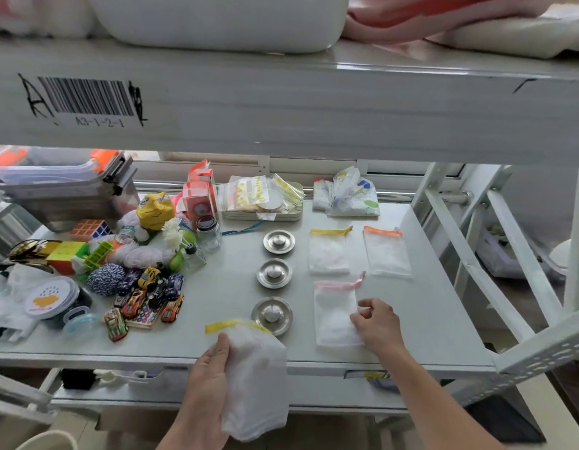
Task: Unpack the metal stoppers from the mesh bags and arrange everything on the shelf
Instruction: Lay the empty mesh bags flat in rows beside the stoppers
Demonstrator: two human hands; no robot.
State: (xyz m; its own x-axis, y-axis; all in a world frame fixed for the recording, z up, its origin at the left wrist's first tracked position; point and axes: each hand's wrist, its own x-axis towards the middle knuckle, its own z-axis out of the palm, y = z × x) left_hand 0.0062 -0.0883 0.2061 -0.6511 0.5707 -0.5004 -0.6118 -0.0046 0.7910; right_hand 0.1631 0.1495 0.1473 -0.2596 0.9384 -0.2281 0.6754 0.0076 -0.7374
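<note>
The shelf (pixel 411 287) carries the work area, with a heap of toys and containers (pixel 119 264) at its left.

Three mesh bags lie flat on the right of the shelf: a pink-trimmed bag (pixel 335 315), an orange-trimmed bag (pixel 387 251) and a yellow-trimmed bag (pixel 328 251). All three appear empty.

Three metal stoppers stand in a column beside them: near (pixel 271 315), middle (pixel 274 273), far (pixel 279 241). These count as unpacked and arranged.

A fourth bag (pixel 255 378), yellow-trimmed, is held off the shelf's front edge. Whether it contains a stopper cannot be determined.

Left hand (pixel 207 381): fingers closed around the fourth bag.

Right hand (pixel 377 324): fingers pinching the edge of the pink-trimmed bag, probably flattening it.

Estimated remaining work: the fourth bag.
</note>
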